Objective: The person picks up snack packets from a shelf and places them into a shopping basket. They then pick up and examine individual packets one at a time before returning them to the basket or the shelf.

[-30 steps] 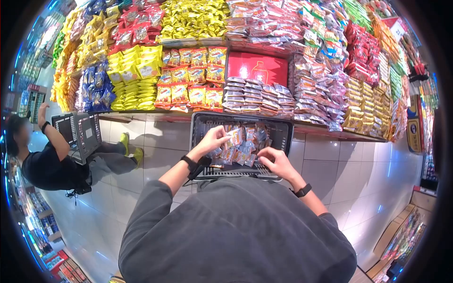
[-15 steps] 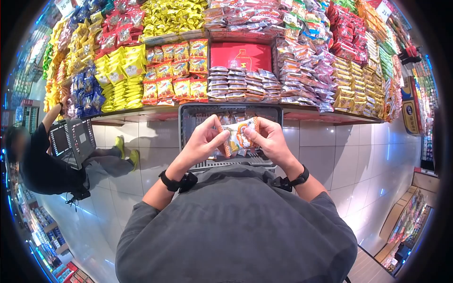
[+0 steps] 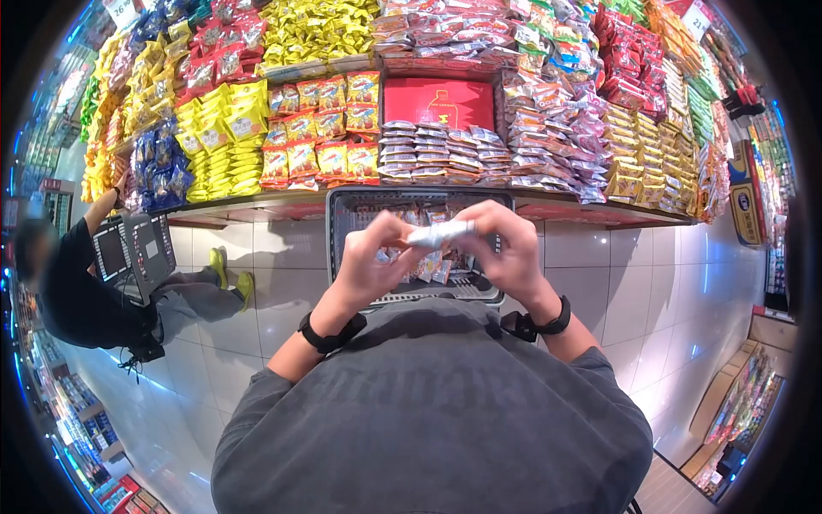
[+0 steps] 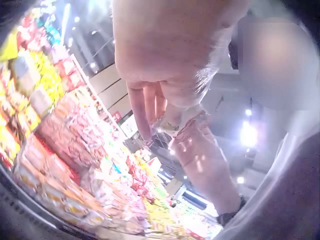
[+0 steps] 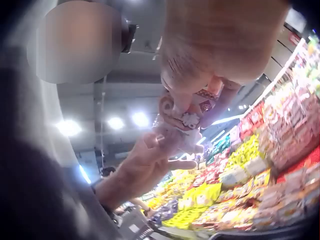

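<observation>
In the head view a small snack packet point(image 3: 438, 232), blurred and seen nearly edge-on, is held level between both hands above a dark shopping basket point(image 3: 336, 248). The left hand point(image 3: 370, 261) pinches its left end and the right hand point(image 3: 509, 248) pinches its right end. The packet's printed side point(image 5: 187, 117) shows in the right wrist view, with the right hand point(image 5: 210, 55) at its upper end and the left hand point(image 5: 140, 165) at the other. Several small packets point(image 3: 432, 267) lie in the basket, partly hidden by the hands.
A display of bagged snacks point(image 3: 325, 163) spans the far side, with a red panel point(image 3: 438, 103) in it. At the left a person in dark clothing point(image 3: 86, 291) stands with a grey basket point(image 3: 150, 248). Tiled floor point(image 3: 574, 291) shows on both sides.
Both hands have come up from the basket and together hold one packet. Since half a second ago the packet has tilted, its printed face turning away from the head view.
</observation>
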`<state>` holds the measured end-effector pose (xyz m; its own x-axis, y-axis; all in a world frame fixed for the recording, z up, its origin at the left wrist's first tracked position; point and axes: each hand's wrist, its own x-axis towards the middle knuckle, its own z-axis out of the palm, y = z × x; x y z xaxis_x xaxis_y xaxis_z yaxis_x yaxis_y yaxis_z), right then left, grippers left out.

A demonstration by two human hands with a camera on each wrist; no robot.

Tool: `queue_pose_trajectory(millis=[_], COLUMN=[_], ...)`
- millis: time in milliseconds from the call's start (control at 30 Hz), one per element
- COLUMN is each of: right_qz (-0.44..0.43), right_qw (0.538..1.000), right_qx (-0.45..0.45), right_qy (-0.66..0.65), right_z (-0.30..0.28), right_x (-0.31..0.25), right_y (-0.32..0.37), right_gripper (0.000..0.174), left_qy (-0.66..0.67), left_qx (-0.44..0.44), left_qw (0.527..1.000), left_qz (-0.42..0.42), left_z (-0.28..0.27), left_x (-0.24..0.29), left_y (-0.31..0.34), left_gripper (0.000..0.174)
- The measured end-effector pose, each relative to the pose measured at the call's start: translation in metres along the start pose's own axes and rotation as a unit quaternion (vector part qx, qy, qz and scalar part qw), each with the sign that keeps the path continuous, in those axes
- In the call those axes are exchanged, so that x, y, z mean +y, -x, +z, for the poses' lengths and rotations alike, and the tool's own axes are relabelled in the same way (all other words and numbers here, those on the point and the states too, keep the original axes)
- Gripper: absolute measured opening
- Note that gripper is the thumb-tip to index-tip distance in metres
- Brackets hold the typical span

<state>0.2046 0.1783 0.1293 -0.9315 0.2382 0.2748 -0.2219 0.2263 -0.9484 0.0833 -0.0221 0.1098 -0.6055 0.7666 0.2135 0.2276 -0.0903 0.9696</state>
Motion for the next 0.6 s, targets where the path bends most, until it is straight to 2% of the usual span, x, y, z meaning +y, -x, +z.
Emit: queue_pose_trajectory(millis=[33, 67, 100, 167, 333, 367, 433, 467, 500, 533, 567, 600], right_qz=[-0.172, -0.181, -0.176, -0.218, -0.23, -0.206, -0.156, -0.087, -0.018, 0.026, 0.064, 0.095], right_qw=[0.978, 0.976, 0.977, 0.968, 0.963, 0.968, 0.98, 0.993, 0.998, 0.998, 0.997, 0.994], right_qx=[-0.014, -0.038, -0.041, -0.044, -0.064, -0.07, -0.086, -0.068, -0.05, -0.025, 0.026, 0.051], right_qy=[0.116, 0.115, 0.113, 0.114, 0.129, 0.123, 0.09, 0.032, -0.026, -0.049, -0.028, -0.005], right_z=[-0.002, -0.004, -0.004, -0.006, -0.002, -0.001, -0.002, -0.002, -0.002, -0.005, -0.01, -0.02], right_x=[-0.005, -0.012, -0.014, -0.017, -0.018, -0.017, -0.012, -0.003, 0.008, 0.017, 0.022, 0.028], right_y=[-0.004, -0.005, -0.005, -0.004, -0.011, -0.012, -0.015, -0.013, -0.01, -0.013, -0.018, -0.027], right_gripper=[0.017, 0.024, 0.024, 0.024, 0.023, 0.025, 0.027, 0.025, 0.022, 0.02, 0.019, 0.016], left_qy=[-0.138, -0.149, -0.171, -0.169, -0.218, -0.22, -0.142, -0.117, -0.134, -0.081, -0.023, -0.052], left_qx=[0.023, 0.038, 0.037, 0.049, 0.043, 0.045, 0.051, 0.024, 0.041, 0.076, 0.108, 0.122], left_qw=[0.979, 0.964, 0.951, 0.944, 0.922, 0.922, 0.956, 0.973, 0.984, 0.992, 0.994, 0.991], left_qz=[0.148, 0.218, 0.255, 0.28, 0.317, 0.316, 0.251, 0.197, 0.108, 0.053, -0.011, -0.028], left_z=[-0.001, -0.003, -0.008, -0.014, -0.022, -0.022, -0.016, -0.015, -0.01, -0.004, 0.001, -0.001], left_x=[0.001, 0.003, 0.005, 0.008, 0.01, 0.004, -0.011, -0.016, -0.014, -0.015, -0.017, -0.02], left_y=[-0.003, -0.007, -0.011, -0.012, -0.013, -0.011, -0.007, -0.007, -0.007, -0.009, -0.007, -0.005], left_gripper=[0.023, 0.025, 0.025, 0.025, 0.022, 0.022, 0.021, 0.018, 0.022, 0.025, 0.029, 0.022])
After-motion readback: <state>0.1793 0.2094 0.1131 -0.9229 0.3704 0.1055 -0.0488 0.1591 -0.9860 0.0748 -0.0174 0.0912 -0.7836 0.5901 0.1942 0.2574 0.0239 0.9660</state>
